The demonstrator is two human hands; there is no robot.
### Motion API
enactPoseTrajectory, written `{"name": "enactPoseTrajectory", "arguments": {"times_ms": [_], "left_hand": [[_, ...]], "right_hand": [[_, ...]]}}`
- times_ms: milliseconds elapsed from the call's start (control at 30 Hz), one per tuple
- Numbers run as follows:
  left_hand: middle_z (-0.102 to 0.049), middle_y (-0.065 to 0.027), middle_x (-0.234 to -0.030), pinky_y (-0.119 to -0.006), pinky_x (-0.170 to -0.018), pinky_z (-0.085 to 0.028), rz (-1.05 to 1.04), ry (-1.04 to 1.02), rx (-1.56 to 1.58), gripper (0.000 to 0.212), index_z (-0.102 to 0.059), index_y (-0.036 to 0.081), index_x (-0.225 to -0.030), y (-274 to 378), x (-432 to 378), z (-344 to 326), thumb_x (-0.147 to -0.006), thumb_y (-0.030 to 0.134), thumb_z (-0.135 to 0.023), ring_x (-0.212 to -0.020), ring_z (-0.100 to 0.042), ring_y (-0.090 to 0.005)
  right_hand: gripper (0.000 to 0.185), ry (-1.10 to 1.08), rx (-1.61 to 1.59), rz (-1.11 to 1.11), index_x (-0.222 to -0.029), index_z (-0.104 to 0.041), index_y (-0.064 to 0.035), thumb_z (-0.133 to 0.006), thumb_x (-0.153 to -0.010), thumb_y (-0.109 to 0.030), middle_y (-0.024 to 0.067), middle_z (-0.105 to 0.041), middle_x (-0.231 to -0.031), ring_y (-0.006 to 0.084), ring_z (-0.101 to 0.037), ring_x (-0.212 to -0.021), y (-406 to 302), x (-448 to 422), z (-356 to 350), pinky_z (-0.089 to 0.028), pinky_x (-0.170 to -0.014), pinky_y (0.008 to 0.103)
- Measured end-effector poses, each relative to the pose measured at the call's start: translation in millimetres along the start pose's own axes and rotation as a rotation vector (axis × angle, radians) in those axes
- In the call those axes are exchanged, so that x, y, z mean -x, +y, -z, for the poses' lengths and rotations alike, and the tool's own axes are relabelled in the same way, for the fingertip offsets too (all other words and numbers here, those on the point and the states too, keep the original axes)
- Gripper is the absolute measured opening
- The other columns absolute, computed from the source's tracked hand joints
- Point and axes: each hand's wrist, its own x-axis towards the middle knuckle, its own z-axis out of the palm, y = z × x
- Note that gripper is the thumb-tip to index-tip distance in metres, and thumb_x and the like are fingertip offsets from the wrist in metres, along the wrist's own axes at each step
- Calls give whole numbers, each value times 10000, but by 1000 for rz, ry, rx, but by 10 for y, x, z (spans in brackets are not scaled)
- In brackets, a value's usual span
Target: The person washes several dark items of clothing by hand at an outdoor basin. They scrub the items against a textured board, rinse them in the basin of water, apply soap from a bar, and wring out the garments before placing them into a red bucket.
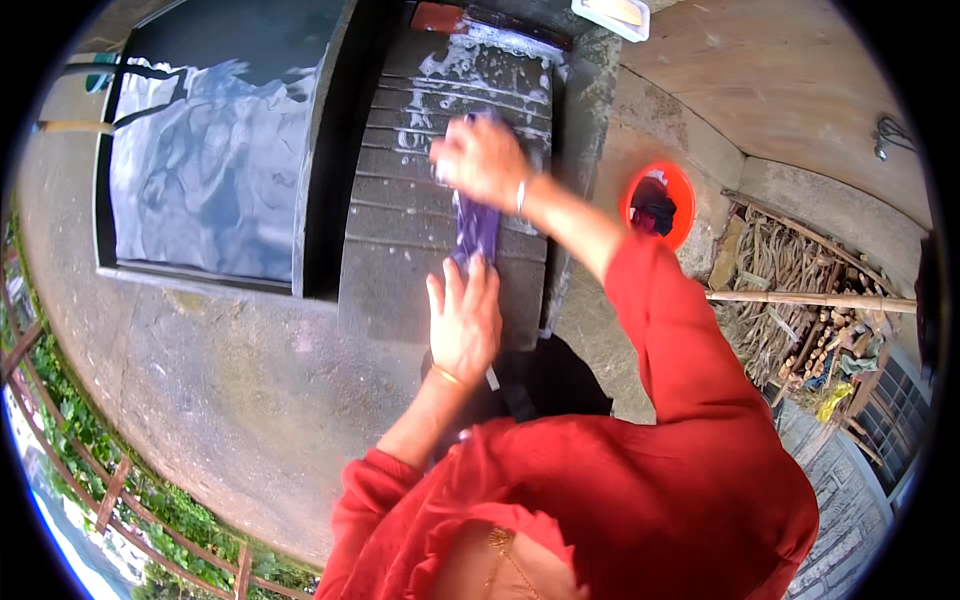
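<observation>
A wet purple cloth (478, 225) lies lengthwise on a ridged stone washboard slab (442, 300) in front of me. My left hand (466, 322) is flat with fingers spread, its fingertips pressing the cloth's near end against the slab. Farther up, my right hand (486, 161) is curled over the cloth's far part, blurred by motion. Something whitish shows at its fingers; suds or a held object, I cannot tell which. White suds (487, 56) cover the slab's far end.
Left of the slab is a water-filled basin (300, 255), with hoses (75, 126) at its far side. A white soap dish (622, 16) sits at the top. To the right stand a red bucket (686, 217) holding dark cloth and a stacked firewood pile (787, 262) behind a pole (810, 301).
</observation>
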Motion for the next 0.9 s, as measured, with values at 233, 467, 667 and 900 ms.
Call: {"name": "enactPoseTrajectory", "arguments": {"times_ms": [233, 467, 667, 900], "left_hand": [[-447, -136, -1365, -594, -1021, -281, 8, 24, 130, 463, -561, 53, -1212, -112, 21, -106, -760, 152, -585, -1230, -398, -435], [-482, -173, -1323, -620, -1019, -284, -10, 22, 237, 451, -588, 40, -1151, -135, 79, -98, -718, 157, -640, -1240, -398, -458], [-478, -149, -1341, -588, -1018, -301, -35, 43, 227, 361, -607, 53, -1118, -101, 34, -66, -768, 141, -594, -1225, -422, -436], [-516, -204, -1217, -583, -1021, -289, 12, -9, 342, 436, -577, 21, -1150, -223, 94, -162, -788, 254, -641, -1176, -441, -464]], "right_hand": [[306, -139, 48, -277, -1112, -585, -129, -521, -906, -346, 113, -528, -1014, 307, -546, -918, 746, -495, -268, -465, -807, 423], [357, -142, -164, 113, -1117, -600, -143, -633, -813, -328, 96, -535, -1038, 235, -523, -907, -583, 266, 77, -481, -798, 367], [397, -176, 4, -432, -1155, -528, -106, -540, -880, -392, 119, -536, -994, 309, -547, -897, 750, -556, -384, -478, -784, 433], [384, -107, -222, 204, -1109, -574, -95, -636, -794, -306, 86, -509, -941, 233, -496, -802, -943, 237, 186, -490, -750, 353]]}}
